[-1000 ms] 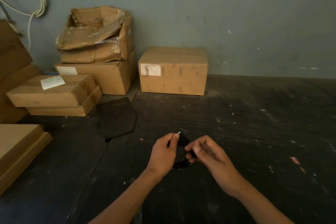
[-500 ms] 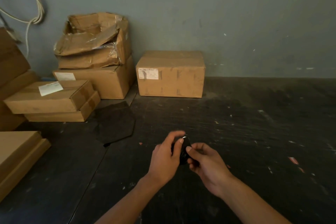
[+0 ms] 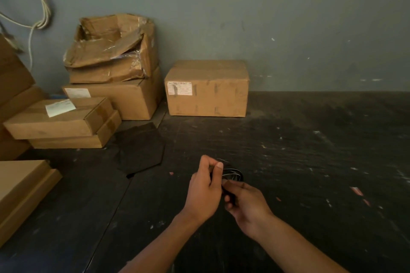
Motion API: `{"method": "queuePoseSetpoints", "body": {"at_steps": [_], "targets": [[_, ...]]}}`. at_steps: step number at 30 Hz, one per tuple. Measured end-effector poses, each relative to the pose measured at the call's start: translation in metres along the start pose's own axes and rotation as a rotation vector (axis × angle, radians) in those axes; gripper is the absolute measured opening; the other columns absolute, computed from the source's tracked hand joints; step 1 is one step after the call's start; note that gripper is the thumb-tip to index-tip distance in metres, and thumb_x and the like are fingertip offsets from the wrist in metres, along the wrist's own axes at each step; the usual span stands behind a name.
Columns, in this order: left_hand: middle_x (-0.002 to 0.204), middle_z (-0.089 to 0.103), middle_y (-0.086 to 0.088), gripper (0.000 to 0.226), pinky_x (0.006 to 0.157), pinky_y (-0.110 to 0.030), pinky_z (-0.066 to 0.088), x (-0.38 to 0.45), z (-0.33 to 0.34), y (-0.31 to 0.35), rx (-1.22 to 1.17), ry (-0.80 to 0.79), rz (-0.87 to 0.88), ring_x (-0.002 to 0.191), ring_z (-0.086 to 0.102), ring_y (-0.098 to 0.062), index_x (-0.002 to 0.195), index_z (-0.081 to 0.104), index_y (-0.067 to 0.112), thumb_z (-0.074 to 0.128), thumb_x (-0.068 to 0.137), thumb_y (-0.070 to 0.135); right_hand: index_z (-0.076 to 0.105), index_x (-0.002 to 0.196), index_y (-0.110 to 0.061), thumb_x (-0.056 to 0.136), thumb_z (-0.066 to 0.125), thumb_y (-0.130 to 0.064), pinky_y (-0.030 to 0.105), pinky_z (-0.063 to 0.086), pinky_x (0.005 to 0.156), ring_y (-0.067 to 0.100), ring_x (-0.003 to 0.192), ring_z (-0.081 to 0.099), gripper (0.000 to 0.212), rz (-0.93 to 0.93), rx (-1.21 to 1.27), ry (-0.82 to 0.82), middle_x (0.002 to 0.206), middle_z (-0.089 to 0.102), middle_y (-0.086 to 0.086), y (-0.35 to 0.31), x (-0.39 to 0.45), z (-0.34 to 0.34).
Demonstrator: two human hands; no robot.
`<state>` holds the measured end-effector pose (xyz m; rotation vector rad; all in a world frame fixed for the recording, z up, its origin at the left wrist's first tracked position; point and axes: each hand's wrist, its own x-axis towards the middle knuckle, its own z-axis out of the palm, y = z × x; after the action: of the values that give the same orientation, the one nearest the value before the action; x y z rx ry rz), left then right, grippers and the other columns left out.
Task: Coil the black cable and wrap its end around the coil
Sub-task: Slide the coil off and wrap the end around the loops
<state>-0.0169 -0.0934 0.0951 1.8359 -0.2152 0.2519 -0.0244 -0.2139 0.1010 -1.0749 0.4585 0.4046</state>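
Note:
A small coil of thin black cable [image 3: 233,174] is held between both hands above the dark table, its loops showing just past my fingers. My left hand [image 3: 205,188] pinches the coil's left side between thumb and fingers, and a short bright cable tip sticks out above the thumb. From below right, my right hand [image 3: 245,203] grips the coil's lower edge with the fingers curled. Most of the coil is hidden behind the two hands.
The dark scuffed table [image 3: 310,162] runs to a grey-green wall. A sealed cardboard box [image 3: 207,88] stands at the back centre, stacked boxes [image 3: 111,77] and flat cartons [image 3: 60,122] at the back left. A flat black sheet [image 3: 142,146] lies left of my hands. A pale cord [image 3: 40,6] hangs on the wall.
My left hand has turned and drawn its thumb over the coil, and the right hand has slid lower under it. The coil's loops now show to the right of the left thumb.

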Motion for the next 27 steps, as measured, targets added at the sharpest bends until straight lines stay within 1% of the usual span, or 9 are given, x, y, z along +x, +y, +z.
{"method": "queuePoseSetpoints", "body": {"at_steps": [2, 6, 11, 13, 15, 17, 18, 23, 27], "targets": [[0.07, 0.064, -0.003, 0.006, 0.057, -0.028, 0.056, -0.003, 0.003, -0.001, -0.049, -0.027, -0.042, 0.06, 0.065, -0.011, 0.097, 0.049, 0.017, 0.045, 0.101, 0.02, 0.068, 0.103, -0.004, 0.089, 0.063, -0.006, 0.03, 0.051, 0.065, 0.015, 0.064, 0.057, 0.016, -0.008, 0.079, 0.008, 0.084, 0.071, 0.011, -0.002, 0.0, 0.004], [0.077, 0.066, -0.005, 0.005, 0.065, -0.044, 0.061, -0.006, 0.003, -0.004, -0.083, -0.009, -0.07, 0.068, 0.067, -0.015, 0.098, 0.049, 0.018, 0.044, 0.101, 0.019, 0.069, 0.103, -0.003, 0.089, 0.06, -0.003, 0.027, 0.05, 0.065, 0.014, 0.063, 0.058, 0.017, -0.008, 0.204, -0.025, 0.081, 0.072, 0.01, -0.003, 0.0, 0.007], [0.085, 0.065, -0.005, 0.012, 0.072, -0.043, 0.061, -0.006, 0.003, -0.003, -0.162, 0.006, -0.176, 0.071, 0.067, -0.01, 0.112, 0.041, 0.018, 0.044, 0.101, 0.019, 0.068, 0.102, -0.005, 0.09, 0.058, -0.003, 0.028, 0.048, 0.067, 0.015, 0.065, 0.059, 0.015, -0.002, 0.24, -0.05, 0.085, 0.071, 0.011, -0.002, -0.002, 0.006], [0.089, 0.068, -0.008, 0.014, 0.076, -0.045, 0.061, -0.004, 0.003, -0.005, -0.161, -0.015, -0.226, 0.075, 0.068, -0.012, 0.115, 0.044, 0.019, 0.044, 0.101, 0.022, 0.068, 0.103, -0.005, 0.092, 0.057, -0.004, 0.029, 0.048, 0.068, 0.015, 0.066, 0.058, 0.016, -0.007, 0.232, -0.05, 0.088, 0.07, 0.012, -0.002, -0.001, 0.005], [0.087, 0.067, -0.008, 0.014, 0.069, -0.035, 0.06, -0.002, 0.002, -0.005, -0.118, -0.048, -0.231, 0.071, 0.066, -0.009, 0.107, 0.053, 0.016, 0.043, 0.102, 0.024, 0.068, 0.104, -0.006, 0.093, 0.055, -0.003, 0.029, 0.048, 0.069, 0.015, 0.068, 0.057, 0.017, -0.017, 0.217, -0.05, 0.09, 0.068, 0.011, -0.002, 0.0, 0.004], [0.076, 0.061, 0.0, 0.016, 0.057, -0.018, 0.051, -0.001, 0.002, -0.004, -0.085, -0.042, -0.207, 0.06, 0.059, 0.002, 0.096, 0.054, 0.012, 0.043, 0.102, 0.021, 0.068, 0.104, -0.006, 0.093, 0.055, -0.004, 0.029, 0.048, 0.07, 0.016, 0.07, 0.056, 0.017, -0.023, 0.183, -0.048, 0.092, 0.067, 0.011, -0.003, 0.0, 0.002], [0.072, 0.059, 0.003, 0.015, 0.054, -0.014, 0.048, -0.001, 0.002, -0.004, -0.066, -0.027, -0.195, 0.056, 0.057, 0.004, 0.093, 0.053, 0.012, 0.044, 0.102, 0.02, 0.069, 0.103, -0.005, 0.093, 0.056, -0.004, 0.029, 0.048, 0.07, 0.017, 0.072, 0.057, 0.016, -0.026, 0.149, -0.05, 0.094, 0.068, 0.011, -0.004, 0.001, 0.001], [0.075, 0.061, 0.001, 0.012, 0.055, -0.014, 0.049, 0.001, -0.001, -0.015, 0.008, 0.042, -0.188, 0.059, 0.06, 0.002, 0.093, 0.054, 0.015, 0.046, 0.101, 0.02, 0.067, 0.109, -0.006, 0.092, 0.059, -0.005, 0.03, 0.051, 0.069, 0.019, 0.078, 0.062, 0.019, -0.041, -0.149, -0.099, 0.095, 0.07, 0.013, -0.008, -0.002, -0.006], [0.077, 0.06, 0.002, 0.009, 0.056, -0.013, 0.048, -0.001, -0.001, -0.021, 0.099, 0.02, -0.163, 0.061, 0.059, 0.003, 0.094, 0.054, 0.016, 0.048, 0.1, 0.019, 0.06, 0.109, -0.013, 0.092, 0.06, -0.004, 0.03, 0.052, 0.071, 0.019, 0.081, 0.065, 0.02, -0.23, -0.31, -0.013, 0.096, 0.071, 0.012, -0.007, -0.006, -0.009]]}}
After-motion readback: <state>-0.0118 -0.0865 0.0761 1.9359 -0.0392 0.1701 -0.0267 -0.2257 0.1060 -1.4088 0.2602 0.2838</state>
